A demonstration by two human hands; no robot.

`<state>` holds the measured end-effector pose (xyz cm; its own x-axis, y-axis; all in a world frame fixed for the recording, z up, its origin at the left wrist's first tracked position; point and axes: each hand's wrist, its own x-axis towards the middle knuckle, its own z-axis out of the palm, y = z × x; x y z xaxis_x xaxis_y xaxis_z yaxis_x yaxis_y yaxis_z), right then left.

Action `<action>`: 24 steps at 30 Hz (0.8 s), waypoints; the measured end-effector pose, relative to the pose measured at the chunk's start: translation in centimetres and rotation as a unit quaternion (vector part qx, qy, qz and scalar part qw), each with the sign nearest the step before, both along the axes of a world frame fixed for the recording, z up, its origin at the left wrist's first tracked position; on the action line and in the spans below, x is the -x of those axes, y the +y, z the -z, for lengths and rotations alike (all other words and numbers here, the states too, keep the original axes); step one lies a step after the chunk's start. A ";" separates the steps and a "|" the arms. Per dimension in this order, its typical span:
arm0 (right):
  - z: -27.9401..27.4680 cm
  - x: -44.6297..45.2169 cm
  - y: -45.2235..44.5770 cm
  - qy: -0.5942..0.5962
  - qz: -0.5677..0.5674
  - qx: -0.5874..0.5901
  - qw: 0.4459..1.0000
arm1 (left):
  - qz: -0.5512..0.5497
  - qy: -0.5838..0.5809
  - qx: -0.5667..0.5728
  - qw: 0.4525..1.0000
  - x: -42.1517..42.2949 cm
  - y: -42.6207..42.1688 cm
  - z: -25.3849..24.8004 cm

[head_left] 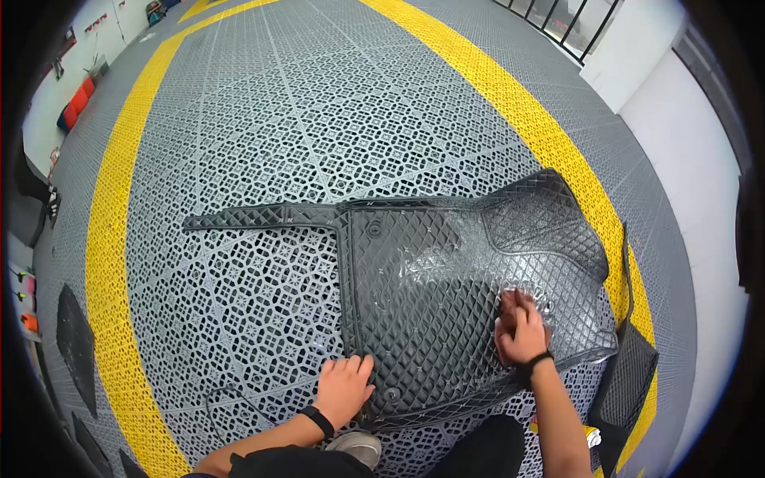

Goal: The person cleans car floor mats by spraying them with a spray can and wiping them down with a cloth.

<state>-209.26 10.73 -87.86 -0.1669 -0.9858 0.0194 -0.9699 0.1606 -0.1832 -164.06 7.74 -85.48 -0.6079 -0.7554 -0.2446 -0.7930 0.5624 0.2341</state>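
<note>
A black quilted car floor mat (414,311) lies on the tiled floor, wet and shiny across its middle and right side. My left hand (344,388) holds the mat's lower left edge, fingers bent over the rim. Over the right part of the mat, my right hand (526,333) is closed around a small brown object (505,328) pressed to the surface. Whitish foam shows at its far end. My palm and fingers cover most of this object, so its exact kind is unclear.
Another dark mat piece (625,378) lies at the right, beside a can with a yellow label (593,436). Dark flat pieces (76,346) lie at the left. Yellow floor stripes (111,239) run along both sides. A white wall (677,159) stands right.
</note>
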 end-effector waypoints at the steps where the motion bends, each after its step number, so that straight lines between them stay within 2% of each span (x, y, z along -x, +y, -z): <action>1: -0.1 -0.5 2.3 -0.007 0.002 -0.077 0.997 | -0.023 0.033 -0.032 0.999 0.6 -1.1 -0.7; 2: -1.3 -2.1 4.2 -0.017 0.005 -0.156 0.988 | -0.046 0.062 -0.065 0.995 0.8 -2.0 -1.1; 3: -3.0 -3.8 4.9 -0.080 0.003 -0.211 0.974 | -0.044 0.060 -0.070 0.995 1.1 -2.9 -1.1; 4: -3.0 -4.3 5.8 -0.073 -0.040 -0.211 0.974 | -0.008 0.078 -0.028 0.996 1.4 -4.4 -0.9; 6: -4.6 -6.2 4.7 0.020 -0.008 -0.278 0.960 | 0.061 0.118 0.056 0.990 2.2 -6.8 0.4; 7: -4.3 -5.2 3.6 0.021 -0.007 -0.278 0.960 | 0.059 0.124 0.017 0.990 2.4 -7.6 2.2; 9: -3.5 -2.3 0.4 -0.105 -0.067 -0.328 0.936 | 0.052 0.122 0.012 0.991 2.6 -8.7 4.2; 10: -4.7 -2.6 -2.3 -0.106 -0.071 -0.332 0.935 | 0.050 0.119 0.019 0.991 2.6 -8.7 5.0; 13: -10.0 -6.5 -11.7 -0.173 -0.165 -0.124 0.963 | 0.052 0.109 0.037 0.992 2.8 -8.7 6.2; 14: -10.3 -8.1 -14.8 -0.189 -0.181 -0.053 0.964 | 0.057 0.106 0.031 0.992 3.0 -8.7 6.1; 16: -7.2 -10.6 -19.5 -0.202 -0.148 0.031 0.968 | 0.051 0.063 0.007 0.997 3.1 -8.9 5.6; 18: -0.5 -11.8 -22.0 -0.154 -0.127 0.011 0.980 | 0.053 0.042 -0.012 0.998 3.3 -9.0 5.4; 19: 1.4 -13.1 -22.1 -0.081 -0.078 0.008 0.994 | 0.056 0.027 -0.020 0.998 3.5 -9.2 5.1; 20: 1.6 -13.9 -22.1 -0.092 -0.058 0.032 0.994 | 0.056 0.011 -0.029 0.998 3.6 -9.3 4.7; 24: 0.4 -16.3 -16.2 -0.161 -0.172 -0.040 0.971 | 0.050 0.010 -0.062 0.997 3.6 -9.6 5.2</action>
